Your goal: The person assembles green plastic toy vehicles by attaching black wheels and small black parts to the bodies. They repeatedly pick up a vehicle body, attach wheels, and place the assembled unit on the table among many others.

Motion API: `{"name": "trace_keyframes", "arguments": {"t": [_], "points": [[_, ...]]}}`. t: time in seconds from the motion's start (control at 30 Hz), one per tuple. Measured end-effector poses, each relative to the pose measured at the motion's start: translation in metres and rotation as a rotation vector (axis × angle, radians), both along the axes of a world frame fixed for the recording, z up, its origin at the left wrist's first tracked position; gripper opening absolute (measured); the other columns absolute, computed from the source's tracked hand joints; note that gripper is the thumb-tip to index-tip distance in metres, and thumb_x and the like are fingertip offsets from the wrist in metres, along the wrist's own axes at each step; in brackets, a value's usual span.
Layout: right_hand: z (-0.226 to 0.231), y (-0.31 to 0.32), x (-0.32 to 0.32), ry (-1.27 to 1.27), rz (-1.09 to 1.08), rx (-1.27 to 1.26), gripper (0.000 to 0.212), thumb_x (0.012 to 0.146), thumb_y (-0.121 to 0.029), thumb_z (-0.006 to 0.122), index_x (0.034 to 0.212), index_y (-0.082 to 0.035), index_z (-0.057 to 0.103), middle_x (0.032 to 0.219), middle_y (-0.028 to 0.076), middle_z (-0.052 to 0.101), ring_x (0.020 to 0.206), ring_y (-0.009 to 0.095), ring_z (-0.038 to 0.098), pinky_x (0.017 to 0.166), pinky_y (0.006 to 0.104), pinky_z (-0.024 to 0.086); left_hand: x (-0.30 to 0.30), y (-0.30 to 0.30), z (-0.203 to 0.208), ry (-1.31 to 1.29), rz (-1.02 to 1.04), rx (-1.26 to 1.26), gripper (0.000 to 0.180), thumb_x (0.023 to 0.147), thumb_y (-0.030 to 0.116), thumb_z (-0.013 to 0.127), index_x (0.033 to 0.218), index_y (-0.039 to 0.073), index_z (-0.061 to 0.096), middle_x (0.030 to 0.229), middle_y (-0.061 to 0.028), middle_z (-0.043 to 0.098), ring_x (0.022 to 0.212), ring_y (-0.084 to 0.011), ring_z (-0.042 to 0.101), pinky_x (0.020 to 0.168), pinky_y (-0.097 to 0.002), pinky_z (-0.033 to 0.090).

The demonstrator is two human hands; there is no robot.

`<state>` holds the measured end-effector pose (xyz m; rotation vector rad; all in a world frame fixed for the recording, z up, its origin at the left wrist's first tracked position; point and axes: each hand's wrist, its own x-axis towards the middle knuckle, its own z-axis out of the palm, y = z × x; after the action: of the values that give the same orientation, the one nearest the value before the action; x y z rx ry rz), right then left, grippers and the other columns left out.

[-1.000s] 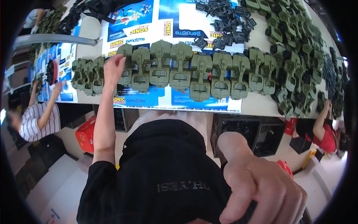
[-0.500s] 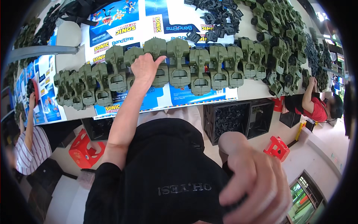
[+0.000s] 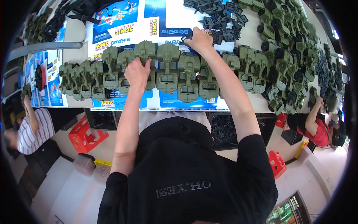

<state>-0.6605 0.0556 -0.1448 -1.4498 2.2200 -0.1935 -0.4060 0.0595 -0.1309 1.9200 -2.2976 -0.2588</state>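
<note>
A long row of olive-green plastic toy vehicle bodies (image 3: 167, 80) stands side by side across the table in front of me. My left hand (image 3: 137, 74) lies over one of the bodies in the middle of the row, its fingers curled on the body's upper part. Reaching over the row, my right hand (image 3: 201, 39) is at the near left edge of a pile of small black plastic parts (image 3: 223, 22). Between its thumb and fingers is a black plastic part (image 3: 187, 36). The right forearm hides some of the green bodies.
Printed blue-and-white sheets (image 3: 156, 22) cover the table under the row. More green vehicles with black wheels (image 3: 278, 56) are heaped at the right. Black crates (image 3: 223, 130) and red stools (image 3: 84, 136) stand below the table. One person (image 3: 317, 125) works at the right, another (image 3: 33, 128) at the left.
My right hand has moved from low in front of my body up to the black parts. The left hand's thumb has come in and its fingers curl on a green body.
</note>
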Motion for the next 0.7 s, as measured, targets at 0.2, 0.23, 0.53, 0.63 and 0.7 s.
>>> {"name": "trace_keyframes", "arguments": {"t": [0.2,0.23,0.53,0.63,0.7], "points": [[-0.026,-0.012,-0.006,-0.080,-0.092,0.039,0.043,0.070,-0.026,0.071,0.102,-0.001,0.058,0.099,0.017,0.066,0.093,0.030,0.064,0.081,0.0387,0.050,0.022,0.007,0.052,0.480,0.030,0.003,0.037,0.079,0.028,0.072,0.067,-0.002,0.055,0.052,-0.0106,0.055,0.048,-0.0183,0.055,0.049,-0.0326,0.043],[-0.031,-0.011,-0.013,-0.163,-0.100,-0.009,0.042,0.070,-0.027,0.072,0.102,-0.002,0.060,0.096,0.015,0.067,0.091,0.027,0.065,0.078,0.0370,0.050,0.033,0.005,0.058,0.521,0.074,0.147,0.029,0.083,0.025,0.069,0.075,-0.001,0.057,0.058,-0.0044,0.058,0.054,-0.0084,0.053,0.050,-0.0271,0.042],[0.088,0.094,0.023,-1.238,-0.212,-0.284,0.025,0.094,-0.012,0.049,0.117,-0.002,0.048,0.107,0.013,0.061,0.082,0.015,0.062,0.056,0.0241,0.048,0.087,0.050,0.071,1.412,-0.028,1.082,0.051,0.085,0.028,0.064,0.127,0.004,0.044,0.109,-0.0063,0.060,0.098,-0.0141,0.057,0.088,-0.0283,0.046],[0.108,0.132,0.048,-1.474,-0.266,-0.276,0.030,0.094,-0.010,0.047,0.124,-0.007,0.046,0.107,0.013,0.063,0.084,0.015,0.062,0.062,0.0254,0.048,0.081,0.053,0.069,1.410,-0.191,1.271,0.069,0.077,0.032,0.076,0.130,0.004,0.040,0.115,-0.0067,0.057,0.107,-0.0138,0.053,0.093,-0.0285,0.042],[0.115,0.149,0.055,-1.653,-0.369,-0.273,0.035,0.094,-0.012,0.046,0.128,-0.006,0.044,0.111,0.013,0.062,0.098,0.019,0.059,0.073,0.0293,0.048,0.080,0.053,0.059,1.321,-0.318,1.288,0.075,0.072,0.030,0.081,0.130,0.003,0.040,0.116,-0.0067,0.057,0.108,-0.0141,0.053,0.094,-0.0286,0.041]]}}
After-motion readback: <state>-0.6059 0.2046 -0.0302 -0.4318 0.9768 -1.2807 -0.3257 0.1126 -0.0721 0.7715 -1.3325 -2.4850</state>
